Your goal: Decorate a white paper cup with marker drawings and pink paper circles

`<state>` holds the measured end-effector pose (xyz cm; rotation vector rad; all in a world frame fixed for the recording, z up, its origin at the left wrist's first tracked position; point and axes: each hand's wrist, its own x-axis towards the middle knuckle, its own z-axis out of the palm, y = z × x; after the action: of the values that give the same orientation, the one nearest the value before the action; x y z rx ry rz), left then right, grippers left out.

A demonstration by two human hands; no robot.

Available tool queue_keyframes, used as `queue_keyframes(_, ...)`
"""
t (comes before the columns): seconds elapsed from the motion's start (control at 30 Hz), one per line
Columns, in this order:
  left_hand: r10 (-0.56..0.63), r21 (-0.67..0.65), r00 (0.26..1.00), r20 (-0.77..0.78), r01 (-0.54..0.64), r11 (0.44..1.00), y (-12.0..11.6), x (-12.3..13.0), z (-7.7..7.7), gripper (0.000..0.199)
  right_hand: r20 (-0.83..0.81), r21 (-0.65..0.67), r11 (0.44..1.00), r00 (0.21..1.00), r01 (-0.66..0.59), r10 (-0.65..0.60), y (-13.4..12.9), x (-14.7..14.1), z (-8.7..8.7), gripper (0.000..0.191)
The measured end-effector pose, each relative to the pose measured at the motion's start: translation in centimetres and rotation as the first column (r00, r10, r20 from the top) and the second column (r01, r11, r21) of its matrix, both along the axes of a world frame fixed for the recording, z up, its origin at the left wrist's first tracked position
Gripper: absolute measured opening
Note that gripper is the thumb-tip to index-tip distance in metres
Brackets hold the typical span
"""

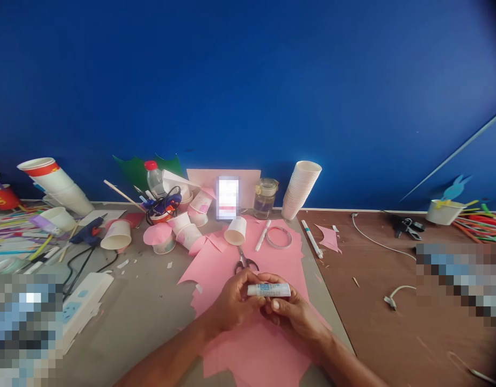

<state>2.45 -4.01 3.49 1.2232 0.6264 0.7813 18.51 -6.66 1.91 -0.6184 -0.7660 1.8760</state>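
Observation:
A small white glue stick (pixel 269 290) with blue print lies level between my two hands above the pink paper (pixel 286 269). My left hand (pixel 238 294) is closed around its left end. The fingers of my right hand (pixel 294 310) curl behind and under its right part, thumb bent in front. Just beyond my hands, black-handled scissors (pixel 245 262) lie on the paper. A white paper cup (pixel 235 231) rests on its side by the scissors' tip. To its right are a white marker (pixel 263 235) and a roll of clear tape (pixel 279 237).
A tall stack of paper cups (pixel 301 189) and a glass jar (pixel 265 199) stand near the blue wall. A lit phone (pixel 228 198) leans behind the paper. At left are pink-covered cups (pixel 186 231), a glue gun (pixel 86 231) and a power strip (pixel 84 306). Cables (pixel 380 244) lie right.

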Motion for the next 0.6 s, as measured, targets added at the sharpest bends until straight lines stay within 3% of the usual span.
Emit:
queue_keyframes(0.07,-0.049,-0.035,0.998,0.033,0.05,0.998,0.2,-0.3,-0.4,0.037,-0.035,-0.019,1.0,0.999,0.024,-0.025,0.1,0.0,0.0,0.038)
queue_keyframes(0.13,0.012,0.024,1.0,-0.028,-0.012,1.0,0.8,-0.9,-0.7,0.054,-0.083,-0.027,0.996,0.993,0.081,-0.083,0.4,0.5,0.0,0.034)
queue_keyframes(0.3,0.107,0.292,0.945,-0.308,-0.013,0.956,2.8,-2.7,-0.5,0.016,-0.024,-0.017,0.96,0.96,0.278,-0.278,1.7,2.3,0.2,0.03)
queue_keyframes(0.43,0.209,0.585,0.873,-0.441,0.102,0.805,3.4,-3.0,-1.0,0.026,0.199,-0.009,0.929,0.911,0.37,-0.361,2.0,2.1,-0.4,0.026)
queue_keyframes(0.6,0.18,0.68,0.773,-0.608,0.39,0.621,2.9,-2.6,-2.0,0.042,0.474,0.131,0.938,0.81,0.321,-0.344,1.5,1.3,-0.9,0.029)
